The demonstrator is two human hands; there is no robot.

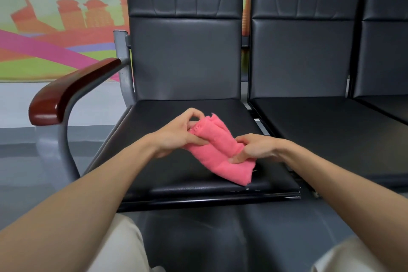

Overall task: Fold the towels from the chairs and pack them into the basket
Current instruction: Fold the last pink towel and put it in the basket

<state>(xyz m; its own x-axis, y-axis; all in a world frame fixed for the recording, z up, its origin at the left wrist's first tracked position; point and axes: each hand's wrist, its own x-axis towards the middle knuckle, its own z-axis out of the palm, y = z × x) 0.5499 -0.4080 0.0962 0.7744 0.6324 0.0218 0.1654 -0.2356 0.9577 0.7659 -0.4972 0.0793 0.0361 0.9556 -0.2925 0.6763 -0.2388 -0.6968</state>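
- gripping the upper left end of a pink towel (217,152) with the left hand (176,137), thumb and curled fingers pinched on the cloth.
- pinching the towel's lower right part with the right hand (254,149), fingers curled on a fold.
- resting partly folded on the black chair seat (167,174), towards its front right corner.
- seen from the head view: wooden armrest (70,93) at left, second black chair (309,117) just beside at right, colourful mural (55,28) behind.

No legible text or labels anywhere.
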